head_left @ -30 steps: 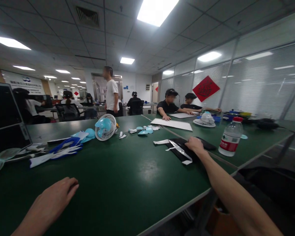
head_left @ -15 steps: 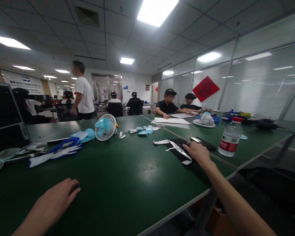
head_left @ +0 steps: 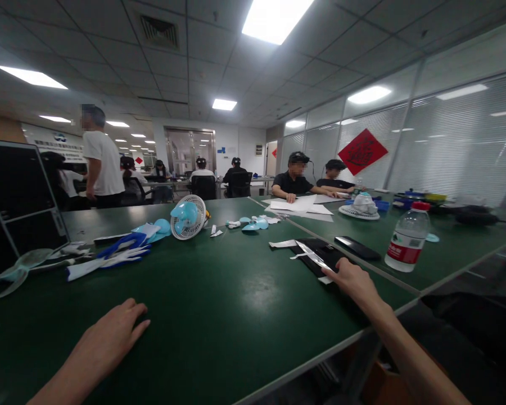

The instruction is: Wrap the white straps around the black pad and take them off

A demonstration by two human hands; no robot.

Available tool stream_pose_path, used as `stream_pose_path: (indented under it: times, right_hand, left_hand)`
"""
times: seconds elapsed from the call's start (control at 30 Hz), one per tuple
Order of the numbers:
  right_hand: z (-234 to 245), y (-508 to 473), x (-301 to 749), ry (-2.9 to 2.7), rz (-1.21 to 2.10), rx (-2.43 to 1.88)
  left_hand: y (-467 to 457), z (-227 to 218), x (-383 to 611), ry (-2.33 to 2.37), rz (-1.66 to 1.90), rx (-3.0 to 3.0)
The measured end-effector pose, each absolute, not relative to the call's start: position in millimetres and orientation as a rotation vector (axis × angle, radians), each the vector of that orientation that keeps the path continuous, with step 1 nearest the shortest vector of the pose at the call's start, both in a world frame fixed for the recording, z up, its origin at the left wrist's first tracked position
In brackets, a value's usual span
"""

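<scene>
At the lower left, my left hand (head_left: 113,337) hovers over or rests on the green table, fingers loosely curved, thumb apart, holding nothing. My right hand (head_left: 355,284) is at the near end of a shiny silvery strip (head_left: 312,254), thumb and finger closed on that end. Under the strip lies a flat black item (head_left: 324,251), perhaps a pouch; my hand covers part of it. White paper-like pieces (head_left: 283,244) stick out at its left side. Just beyond lies a dark phone (head_left: 357,247). A water bottle with a red cap (head_left: 407,239) stands to the right.
On the green table (head_left: 219,298) are blue-and-white gloves (head_left: 113,256), a small fan with light-blue blades (head_left: 188,217), loose blue fan blades (head_left: 255,224) and a white fan grille (head_left: 358,211). Across the table, a person (head_left: 297,180) handles white sheets (head_left: 301,205).
My right hand has shifted from the black item's far side toward the strip's near end. My left hand has barely moved. The view has turned slightly left; a standing person in the background has walked left.
</scene>
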State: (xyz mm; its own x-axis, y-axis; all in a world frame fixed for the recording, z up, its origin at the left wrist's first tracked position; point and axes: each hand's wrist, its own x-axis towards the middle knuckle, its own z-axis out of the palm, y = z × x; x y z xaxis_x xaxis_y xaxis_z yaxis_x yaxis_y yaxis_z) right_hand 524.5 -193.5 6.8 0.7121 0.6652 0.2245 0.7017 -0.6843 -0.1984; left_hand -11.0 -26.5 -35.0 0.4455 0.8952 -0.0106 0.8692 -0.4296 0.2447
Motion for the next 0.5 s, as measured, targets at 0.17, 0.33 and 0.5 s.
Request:
stream_pose_path:
  times: [0.17,0.33,0.5]
  right_hand:
    - [3.2,-191.8,532.0,-1.047,-0.177,-2.503]
    - [13.8,-188.4,532.6,-1.039,-0.154,-2.228]
    - [44.5,-181.7,496.5,-1.044,-0.203,-1.943]
  left_hand:
    - [-28.6,-35.9,-11.1,1.532,0.229,2.485]
    - [-26.1,-37.5,-14.1,1.550,0.184,2.464]
    - [-35.8,-25.1,-8.0,1.564,0.268,2.475]
